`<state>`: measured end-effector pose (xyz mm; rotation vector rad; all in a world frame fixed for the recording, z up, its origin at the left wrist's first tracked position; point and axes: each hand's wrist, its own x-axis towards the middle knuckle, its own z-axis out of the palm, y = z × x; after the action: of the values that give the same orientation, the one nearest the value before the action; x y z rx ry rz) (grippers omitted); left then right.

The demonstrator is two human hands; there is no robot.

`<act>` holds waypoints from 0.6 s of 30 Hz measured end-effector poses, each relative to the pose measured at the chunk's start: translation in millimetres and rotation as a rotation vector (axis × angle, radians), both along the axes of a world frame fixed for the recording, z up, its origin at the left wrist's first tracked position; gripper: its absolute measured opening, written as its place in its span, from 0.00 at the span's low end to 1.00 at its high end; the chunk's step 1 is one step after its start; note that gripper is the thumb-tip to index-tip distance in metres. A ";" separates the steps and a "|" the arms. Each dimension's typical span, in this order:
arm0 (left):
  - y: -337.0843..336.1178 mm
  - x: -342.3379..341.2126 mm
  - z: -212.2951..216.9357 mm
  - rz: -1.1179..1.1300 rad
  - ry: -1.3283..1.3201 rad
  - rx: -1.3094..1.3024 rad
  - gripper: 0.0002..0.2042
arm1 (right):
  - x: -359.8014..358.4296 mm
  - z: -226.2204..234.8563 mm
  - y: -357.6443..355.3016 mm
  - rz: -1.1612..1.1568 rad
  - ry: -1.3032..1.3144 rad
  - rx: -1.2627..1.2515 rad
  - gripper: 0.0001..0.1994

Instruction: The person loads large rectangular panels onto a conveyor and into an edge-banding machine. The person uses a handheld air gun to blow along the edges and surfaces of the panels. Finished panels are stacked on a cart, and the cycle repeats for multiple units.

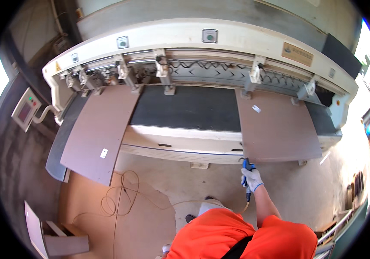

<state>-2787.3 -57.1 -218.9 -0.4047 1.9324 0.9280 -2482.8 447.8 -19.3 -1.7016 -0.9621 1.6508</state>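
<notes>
Two brown panels lie on the long machine (219, 34): the left panel (100, 131) overhangs the front edge at a slant, and the right panel (277, 129) lies flat on the dark surface (187, 108), its near edge just past the lip. A thin hose (120, 196) loops over the floor. The right hand (251, 178), gloved in white, is closed around a blue air gun (248, 166), nozzle just at the right panel's near left corner. The left hand is out of sight. Blowing is best done with the nozzle low, sweeping away from the body.
</notes>
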 end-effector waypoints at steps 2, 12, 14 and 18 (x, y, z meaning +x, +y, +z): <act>9.4 3.0 -1.1 0.073 0.021 0.010 0.12 | -29.8 16.0 18.9 0.228 -0.011 0.038 0.11; 141.5 32.8 26.8 0.389 0.110 0.207 0.14 | -66.9 4.8 154.4 0.553 0.030 0.090 0.10; 159.4 64.3 23.0 0.371 0.015 0.364 0.14 | -75.5 -0.4 178.3 0.538 0.084 0.056 0.09; 200.2 155.9 7.3 0.453 -0.026 0.340 0.10 | -106.4 -23.9 231.4 0.512 0.073 -0.014 0.12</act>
<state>-2631.4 143.1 -211.6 -0.6611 1.6424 1.5078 -2589.2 679.2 -43.2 -1.4655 -1.4381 2.0215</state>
